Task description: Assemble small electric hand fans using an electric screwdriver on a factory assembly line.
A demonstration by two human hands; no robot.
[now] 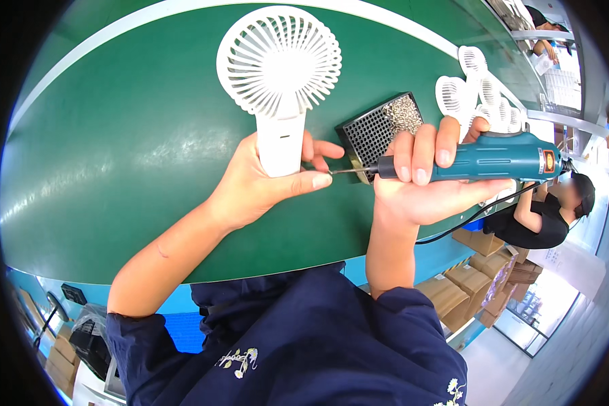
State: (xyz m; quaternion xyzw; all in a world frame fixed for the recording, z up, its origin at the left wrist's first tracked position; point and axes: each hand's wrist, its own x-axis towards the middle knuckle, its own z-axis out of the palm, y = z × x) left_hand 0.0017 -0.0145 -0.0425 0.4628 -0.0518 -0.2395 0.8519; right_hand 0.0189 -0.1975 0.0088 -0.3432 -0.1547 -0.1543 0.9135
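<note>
My left hand is closed round the handle of a white handheld fan, whose round slatted head points to the far side of the table. In my right hand lies a teal electric screwdriver, held sideways. Its thin bit points left and ends right by my left thumb and fingertips, near the lower end of the fan's handle. Whether a screw sits on the tip is too small to tell. Just beyond the bit stands a black perforated tray with a heap of small screws at its far right.
Several white fans stand along the right of the green table. A black cable hangs from the screwdriver. One person sits at the right, another farther off. Cardboard boxes stand below the table's right side.
</note>
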